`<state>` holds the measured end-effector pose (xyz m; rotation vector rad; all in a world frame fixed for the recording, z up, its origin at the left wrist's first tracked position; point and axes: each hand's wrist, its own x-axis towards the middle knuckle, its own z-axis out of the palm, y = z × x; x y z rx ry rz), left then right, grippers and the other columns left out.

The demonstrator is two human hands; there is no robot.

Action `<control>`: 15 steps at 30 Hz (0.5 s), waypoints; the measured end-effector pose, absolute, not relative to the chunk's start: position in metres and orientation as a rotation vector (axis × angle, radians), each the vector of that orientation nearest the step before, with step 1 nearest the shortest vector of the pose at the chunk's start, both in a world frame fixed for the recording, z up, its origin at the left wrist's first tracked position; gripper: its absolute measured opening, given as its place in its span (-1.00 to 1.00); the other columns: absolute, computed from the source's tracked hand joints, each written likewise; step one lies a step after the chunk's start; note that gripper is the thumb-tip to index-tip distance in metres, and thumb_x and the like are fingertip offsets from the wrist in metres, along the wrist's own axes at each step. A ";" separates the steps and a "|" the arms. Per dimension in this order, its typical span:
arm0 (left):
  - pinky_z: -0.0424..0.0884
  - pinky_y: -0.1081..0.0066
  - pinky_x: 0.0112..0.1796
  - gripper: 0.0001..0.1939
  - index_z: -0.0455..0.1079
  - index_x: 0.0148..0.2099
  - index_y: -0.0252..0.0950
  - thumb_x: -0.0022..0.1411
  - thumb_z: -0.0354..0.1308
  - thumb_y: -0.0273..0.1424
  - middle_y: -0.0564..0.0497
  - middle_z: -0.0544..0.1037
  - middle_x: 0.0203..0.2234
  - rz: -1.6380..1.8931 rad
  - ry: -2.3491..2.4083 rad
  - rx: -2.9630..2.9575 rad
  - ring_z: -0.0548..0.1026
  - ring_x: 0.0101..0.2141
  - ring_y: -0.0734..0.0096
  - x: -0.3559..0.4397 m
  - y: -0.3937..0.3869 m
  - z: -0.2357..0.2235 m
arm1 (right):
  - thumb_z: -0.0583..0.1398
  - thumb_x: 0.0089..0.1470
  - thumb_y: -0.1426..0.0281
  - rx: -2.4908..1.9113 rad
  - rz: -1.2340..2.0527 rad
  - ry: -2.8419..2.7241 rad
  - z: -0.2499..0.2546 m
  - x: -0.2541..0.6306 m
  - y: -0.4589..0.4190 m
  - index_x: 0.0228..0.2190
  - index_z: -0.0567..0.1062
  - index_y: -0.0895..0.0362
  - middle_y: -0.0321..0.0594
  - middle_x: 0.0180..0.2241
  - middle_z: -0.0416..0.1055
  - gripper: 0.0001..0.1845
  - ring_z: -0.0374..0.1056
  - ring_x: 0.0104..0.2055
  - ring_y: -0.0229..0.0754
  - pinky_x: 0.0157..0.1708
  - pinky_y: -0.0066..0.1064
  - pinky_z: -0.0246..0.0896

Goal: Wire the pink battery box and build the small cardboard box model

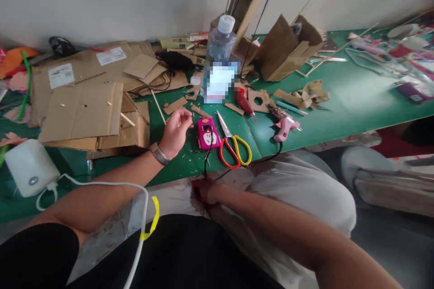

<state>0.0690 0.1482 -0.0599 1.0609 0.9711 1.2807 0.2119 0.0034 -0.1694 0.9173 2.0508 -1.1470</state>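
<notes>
Over the table's near edge, my left hand (176,132) is raised with its fingers curled in toward the thumb. Whether anything small sits between the fingertips cannot be made out. Just to its right lies a magenta power socket (205,137) with a black plug in it and a glowing light. Scissors (234,146) with one orange and one yellow handle lie beside the socket. Below the table edge, my right hand (210,192) is closed around a dark red object (197,184), mostly hidden in shadow. The black cord (206,162) from the socket hangs down toward that hand.
A pink glue gun (285,127) and a red-handled tool (244,101) lie to the right. Behind them stand a plastic bottle (222,40) and cardboard structures (285,49). A cardboard box (84,115) and a white device (31,167) with a cable are at left.
</notes>
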 end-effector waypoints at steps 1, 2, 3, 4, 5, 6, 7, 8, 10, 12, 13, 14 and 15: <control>0.49 0.42 -0.21 -0.89 0.44 -0.16 -0.26 0.24 0.26 -0.47 0.02 0.47 -0.27 1.279 0.969 1.062 0.47 -0.27 0.44 0.069 0.148 -0.060 | 0.29 0.36 0.22 0.895 -1.119 2.010 -0.165 0.214 0.004 0.12 0.49 0.16 -0.06 0.11 0.48 -0.59 0.49 0.06 -0.02 0.04 -0.05 0.51; 0.49 0.42 -0.21 -0.89 0.44 -0.16 -0.26 0.24 0.26 -0.48 0.02 0.47 -0.26 1.278 0.967 1.062 0.47 -0.27 0.44 0.069 0.148 -0.060 | 0.29 0.36 0.23 0.873 -1.092 1.975 -0.160 0.216 0.004 0.12 0.50 0.16 -0.06 0.11 0.48 -0.60 0.49 0.06 -0.02 0.04 -0.05 0.51; 0.49 0.42 -0.21 -0.89 0.44 -0.17 -0.26 0.24 0.26 -0.48 0.02 0.48 -0.26 1.277 0.965 1.061 0.48 -0.27 0.44 0.069 0.148 -0.060 | 0.29 0.36 0.22 0.853 -1.075 1.952 -0.154 0.220 0.004 0.11 0.50 0.16 -0.06 0.10 0.48 -0.60 0.49 0.06 -0.03 0.04 -0.06 0.51; 0.49 0.42 -0.21 -0.89 0.44 -0.17 -0.26 0.24 0.26 -0.48 0.01 0.48 -0.27 1.276 0.964 1.059 0.48 -0.27 0.44 0.068 0.149 -0.059 | 0.29 0.36 0.22 0.838 -1.074 1.942 -0.146 0.224 0.005 0.10 0.51 0.17 -0.07 0.09 0.49 -0.61 0.50 0.05 -0.03 0.04 -0.06 0.51; 0.49 0.42 -0.21 -0.89 0.44 -0.17 -0.26 0.24 0.26 -0.48 0.01 0.48 -0.27 1.274 0.963 1.059 0.48 -0.27 0.44 0.068 0.149 -0.059 | 0.29 0.36 0.22 0.832 -1.081 1.941 -0.137 0.230 0.006 0.07 0.52 0.17 -0.09 0.07 0.50 -0.63 0.50 0.04 -0.05 0.05 -0.06 0.51; 0.50 0.42 -0.21 -0.90 0.44 -0.17 -0.25 0.24 0.26 -0.48 0.01 0.48 -0.27 1.271 0.963 1.061 0.48 -0.27 0.44 0.068 0.149 -0.059 | 0.30 0.35 0.24 0.835 -1.095 1.946 -0.127 0.236 0.008 0.03 0.54 0.18 -0.10 0.04 0.53 -0.67 0.51 0.03 -0.05 0.05 -0.07 0.50; 0.50 0.42 -0.21 -0.90 0.44 -0.17 -0.25 0.25 0.26 -0.48 0.01 0.48 -0.27 1.269 0.965 1.066 0.47 -0.27 0.44 0.069 0.149 -0.059 | 0.31 0.33 0.28 0.852 -1.113 1.958 -0.117 0.243 0.011 -0.04 0.57 0.19 -0.10 -0.01 0.55 -0.73 0.52 0.01 -0.05 0.06 -0.08 0.49; 0.50 0.42 -0.21 -0.90 0.44 -0.17 -0.25 0.25 0.26 -0.47 0.01 0.48 -0.27 1.267 0.967 1.073 0.47 -0.27 0.43 0.069 0.148 -0.059 | 0.32 0.30 0.35 0.883 -1.139 1.978 -0.106 0.251 0.013 -0.13 0.61 0.21 -0.07 -0.05 0.58 -0.82 0.52 0.01 -0.03 0.07 -0.09 0.46; 0.50 0.41 -0.21 -0.90 0.44 -0.17 -0.24 0.25 0.27 -0.45 0.01 0.47 -0.28 1.263 0.971 1.089 0.47 -0.26 0.41 0.069 0.148 -0.060 | 0.26 0.23 0.50 0.965 -1.222 2.027 -0.084 0.265 0.018 -0.30 0.65 0.24 0.04 -0.12 0.63 -0.88 0.53 0.04 0.07 0.07 -0.15 0.42; 0.50 0.41 -0.21 -0.89 0.44 -0.16 -0.24 0.25 0.28 -0.42 0.01 0.47 -0.28 1.262 0.972 1.100 0.47 -0.25 0.40 0.070 0.148 -0.060 | 0.17 0.18 0.58 1.027 -1.358 2.047 -0.066 0.277 0.021 -0.30 0.67 0.22 0.00 -0.16 0.66 -0.77 0.57 0.00 0.02 -0.01 -0.28 0.42; 0.50 0.40 -0.21 -0.88 0.44 -0.16 -0.24 0.25 0.28 -0.42 0.01 0.47 -0.28 1.262 0.973 1.103 0.47 -0.25 0.40 0.070 0.148 -0.060 | 0.13 0.17 0.61 1.047 -1.435 2.036 -0.060 0.281 0.021 -0.25 0.67 0.20 -0.07 -0.19 0.67 -0.70 0.59 -0.06 -0.05 -0.07 -0.36 0.43; 0.50 0.40 -0.21 -0.88 0.44 -0.16 -0.24 0.25 0.27 -0.42 0.01 0.48 -0.28 1.263 0.975 1.104 0.47 -0.25 0.40 0.070 0.148 -0.060 | 0.09 0.14 0.64 1.060 -1.509 2.011 -0.056 0.284 0.020 -0.21 0.66 0.18 -0.13 -0.22 0.67 -0.63 0.61 -0.13 -0.12 -0.15 -0.43 0.43; 0.51 0.40 -0.21 -0.89 0.44 -0.16 -0.24 0.25 0.27 -0.43 0.01 0.48 -0.28 1.263 0.978 1.103 0.47 -0.25 0.40 0.070 0.148 -0.060 | 0.06 0.11 0.67 1.069 -1.575 1.978 -0.053 0.286 0.018 -0.19 0.65 0.18 -0.18 -0.26 0.67 -0.58 0.62 -0.19 -0.18 -0.22 -0.49 0.42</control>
